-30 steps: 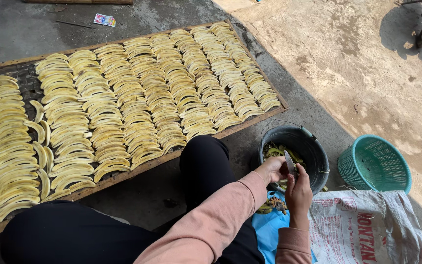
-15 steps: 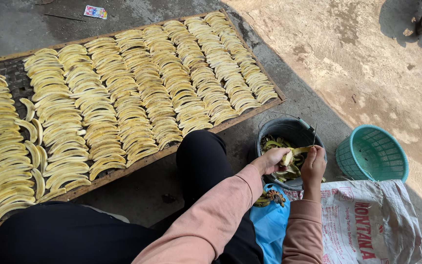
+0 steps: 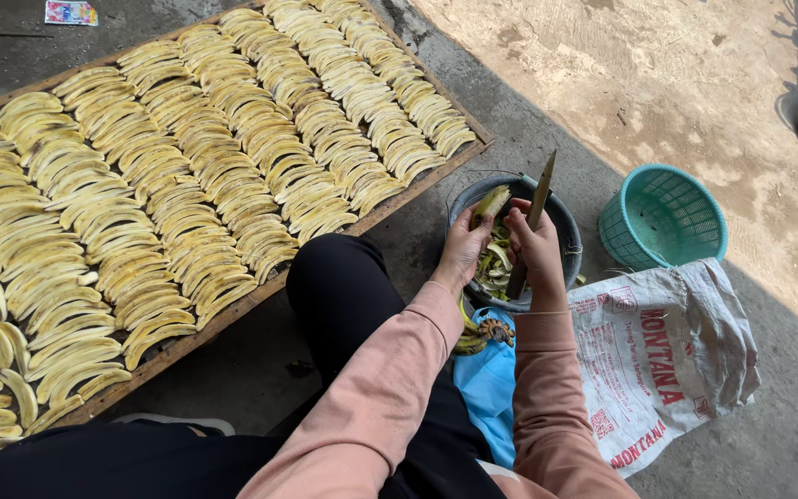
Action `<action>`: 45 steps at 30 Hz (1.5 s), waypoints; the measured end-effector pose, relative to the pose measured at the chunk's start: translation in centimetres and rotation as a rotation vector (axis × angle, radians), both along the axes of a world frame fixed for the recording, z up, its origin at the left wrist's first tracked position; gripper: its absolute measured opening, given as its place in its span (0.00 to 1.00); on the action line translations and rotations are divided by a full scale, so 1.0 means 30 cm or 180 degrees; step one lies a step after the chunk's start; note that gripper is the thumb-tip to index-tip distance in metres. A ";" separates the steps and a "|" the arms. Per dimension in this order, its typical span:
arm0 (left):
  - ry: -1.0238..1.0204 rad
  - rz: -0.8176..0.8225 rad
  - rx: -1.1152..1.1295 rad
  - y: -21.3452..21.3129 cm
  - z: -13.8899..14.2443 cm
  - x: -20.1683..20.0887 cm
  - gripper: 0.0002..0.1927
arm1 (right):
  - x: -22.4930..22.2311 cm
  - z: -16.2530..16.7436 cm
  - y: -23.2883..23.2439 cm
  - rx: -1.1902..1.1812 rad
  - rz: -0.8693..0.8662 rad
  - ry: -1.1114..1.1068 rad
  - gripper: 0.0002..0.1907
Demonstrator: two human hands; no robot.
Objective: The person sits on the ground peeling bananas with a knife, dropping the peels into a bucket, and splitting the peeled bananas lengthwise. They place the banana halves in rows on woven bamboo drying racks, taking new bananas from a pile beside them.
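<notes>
Step in hand: a banana is being peeled over the dark bucket, judging by the peels heaped inside.
Left hand: clamped around the banana, which is held upright just above the bucket's near rim.
Right hand: closed on a knife, the blade pointing up and away, just beside the banana.
Drying rack: set on the ground to the left, covered with rows of peeled bananas.
Nearby: a teal basket and a white sack lie to the right; a blue bag rests beneath the forearms.
Next move, as judged: the blade would need to be brought against the skin, with the fruit kept steady.
</notes>
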State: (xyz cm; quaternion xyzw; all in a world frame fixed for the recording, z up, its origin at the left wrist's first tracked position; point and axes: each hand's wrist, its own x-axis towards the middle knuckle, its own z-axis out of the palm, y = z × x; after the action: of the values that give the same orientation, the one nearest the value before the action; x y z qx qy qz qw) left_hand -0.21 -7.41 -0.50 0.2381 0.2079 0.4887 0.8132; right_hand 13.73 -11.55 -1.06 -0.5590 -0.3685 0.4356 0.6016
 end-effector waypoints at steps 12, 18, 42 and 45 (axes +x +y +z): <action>-0.0243 0.0059 0.0246 -0.011 0.036 -0.024 0.21 | -0.070 -0.042 0.069 0.0116 -0.0301 -0.0059 0.07; 0.1631 0.0732 0.0648 0.012 0.053 -0.035 0.19 | -0.058 -0.068 0.037 0.0146 -0.0310 0.0812 0.05; -0.0472 0.0778 -0.0795 0.014 0.031 0.012 0.17 | -0.020 -0.110 -0.050 -0.0318 -0.0393 -0.1118 0.23; 0.0046 0.0558 -0.0633 0.005 0.014 0.030 0.18 | -0.074 -0.135 -0.043 -0.0097 -0.0490 -0.1360 0.12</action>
State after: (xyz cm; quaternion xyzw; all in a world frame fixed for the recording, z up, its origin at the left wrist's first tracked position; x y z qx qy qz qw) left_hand 0.69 -7.28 -0.09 0.1407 0.2812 0.5331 0.7854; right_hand 11.51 -12.85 -5.10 -0.6740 -0.4372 0.2655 0.5329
